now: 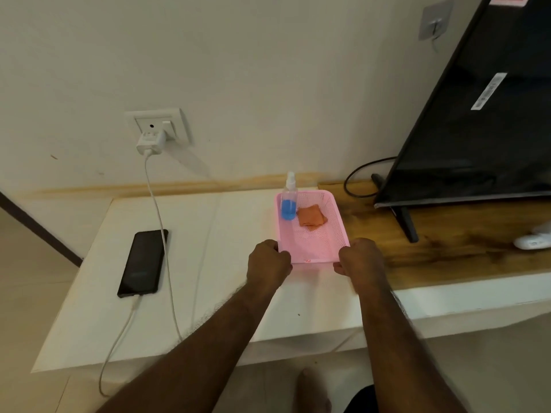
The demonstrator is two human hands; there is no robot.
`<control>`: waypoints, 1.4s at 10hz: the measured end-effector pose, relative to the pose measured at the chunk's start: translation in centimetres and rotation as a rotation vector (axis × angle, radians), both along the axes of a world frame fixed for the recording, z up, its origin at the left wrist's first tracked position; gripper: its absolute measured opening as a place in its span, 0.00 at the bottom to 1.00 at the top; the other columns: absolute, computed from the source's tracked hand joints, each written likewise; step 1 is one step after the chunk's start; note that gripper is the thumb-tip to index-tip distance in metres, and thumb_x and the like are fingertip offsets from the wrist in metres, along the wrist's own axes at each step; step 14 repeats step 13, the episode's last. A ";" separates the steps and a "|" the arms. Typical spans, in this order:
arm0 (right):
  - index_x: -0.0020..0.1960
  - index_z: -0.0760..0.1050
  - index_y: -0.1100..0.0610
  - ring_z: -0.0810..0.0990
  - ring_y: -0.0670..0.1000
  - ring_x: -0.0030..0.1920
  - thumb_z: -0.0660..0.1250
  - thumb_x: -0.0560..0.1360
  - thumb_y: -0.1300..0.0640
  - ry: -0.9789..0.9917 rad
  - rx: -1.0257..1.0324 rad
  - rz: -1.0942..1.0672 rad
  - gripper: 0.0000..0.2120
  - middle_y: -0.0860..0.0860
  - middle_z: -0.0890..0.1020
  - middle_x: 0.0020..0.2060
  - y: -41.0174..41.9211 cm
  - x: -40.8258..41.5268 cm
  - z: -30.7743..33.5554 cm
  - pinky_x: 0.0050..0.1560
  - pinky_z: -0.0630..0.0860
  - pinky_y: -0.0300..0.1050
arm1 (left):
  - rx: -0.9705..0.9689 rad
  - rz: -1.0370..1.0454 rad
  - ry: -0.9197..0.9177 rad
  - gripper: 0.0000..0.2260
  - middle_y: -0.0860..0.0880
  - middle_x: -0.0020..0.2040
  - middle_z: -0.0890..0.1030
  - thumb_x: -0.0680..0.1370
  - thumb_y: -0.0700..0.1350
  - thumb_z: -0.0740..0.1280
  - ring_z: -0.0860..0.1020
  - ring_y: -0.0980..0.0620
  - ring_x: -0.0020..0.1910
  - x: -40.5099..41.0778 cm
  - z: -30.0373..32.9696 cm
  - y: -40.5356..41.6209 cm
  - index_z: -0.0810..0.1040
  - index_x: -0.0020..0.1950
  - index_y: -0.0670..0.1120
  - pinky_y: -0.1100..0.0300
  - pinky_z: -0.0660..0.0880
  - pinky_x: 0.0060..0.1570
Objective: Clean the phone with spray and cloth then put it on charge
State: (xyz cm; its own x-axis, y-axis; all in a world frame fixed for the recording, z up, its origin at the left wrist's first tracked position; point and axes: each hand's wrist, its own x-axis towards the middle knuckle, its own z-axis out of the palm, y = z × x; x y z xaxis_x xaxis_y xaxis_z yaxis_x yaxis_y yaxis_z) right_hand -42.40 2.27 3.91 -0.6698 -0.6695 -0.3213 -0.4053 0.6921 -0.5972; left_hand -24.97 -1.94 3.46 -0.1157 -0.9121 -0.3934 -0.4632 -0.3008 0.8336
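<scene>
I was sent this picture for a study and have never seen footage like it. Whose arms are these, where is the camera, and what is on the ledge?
There is no machine here: the camera sits on a person's head and looks down at their own bare arms. The left hand and right hand each grip a near corner of a pink plastic basket. Inside it stand a spray bottle with blue liquid and a folded orange cloth. To the left a black phone lies flat on the white ledge, with a white cable plugged into it that runs up to a charger in the wall socket. A television stands at the right.
</scene>
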 end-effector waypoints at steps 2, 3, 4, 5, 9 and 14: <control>0.51 0.71 0.56 0.82 0.59 0.49 0.74 0.72 0.57 0.019 -0.054 0.006 0.13 0.57 0.81 0.52 -3.5 -1.6 -0.7 0.53 0.80 0.52 | -0.012 0.031 0.012 0.08 0.42 0.51 0.84 0.76 0.38 0.66 0.84 0.40 0.47 -1.7 0.2 -3.1 0.79 0.54 0.40 0.45 0.82 0.51; 0.52 0.73 0.56 0.82 0.58 0.48 0.73 0.73 0.57 0.015 -0.101 0.003 0.12 0.56 0.81 0.52 -5.0 -2.2 -1.5 0.50 0.80 0.51 | -0.013 0.034 0.014 0.09 0.42 0.51 0.84 0.75 0.37 0.66 0.85 0.39 0.47 -2.2 -0.2 -4.6 0.79 0.54 0.39 0.45 0.82 0.52; 0.56 0.75 0.58 0.82 0.59 0.50 0.71 0.74 0.57 0.009 -0.133 -0.020 0.12 0.56 0.81 0.54 -6.2 -2.6 -2.1 0.50 0.81 0.51 | -0.041 0.029 0.007 0.09 0.42 0.50 0.85 0.75 0.38 0.66 0.85 0.39 0.46 -2.7 -0.5 -5.8 0.79 0.53 0.39 0.44 0.82 0.51; 0.58 0.76 0.58 0.83 0.58 0.50 0.70 0.76 0.56 -0.004 -0.182 -0.048 0.12 0.56 0.82 0.54 -7.1 -2.8 -2.5 0.43 0.80 0.45 | -0.048 0.027 0.011 0.09 0.42 0.50 0.84 0.74 0.38 0.67 0.85 0.39 0.46 -3.0 -0.7 -6.9 0.79 0.53 0.40 0.44 0.82 0.51; 0.60 0.76 0.58 0.84 0.57 0.48 0.65 0.79 0.56 -0.012 -0.244 -0.042 0.12 0.56 0.82 0.55 -8.3 -3.3 -3.6 0.39 0.81 0.44 | -0.056 0.007 0.006 0.09 0.42 0.49 0.85 0.73 0.39 0.66 0.85 0.39 0.44 -3.3 -1.6 -8.5 0.79 0.53 0.40 0.44 0.83 0.50; 0.54 0.78 0.57 0.77 0.53 0.39 0.62 0.79 0.46 0.392 -0.285 -0.036 0.16 0.54 0.81 0.42 -5.8 -1.2 -1.6 0.35 0.66 0.40 | -0.294 -0.064 -0.266 0.25 0.45 0.65 0.80 0.79 0.59 0.64 0.77 0.44 0.65 0.4 1.3 -4.4 0.72 0.70 0.44 0.53 0.73 0.62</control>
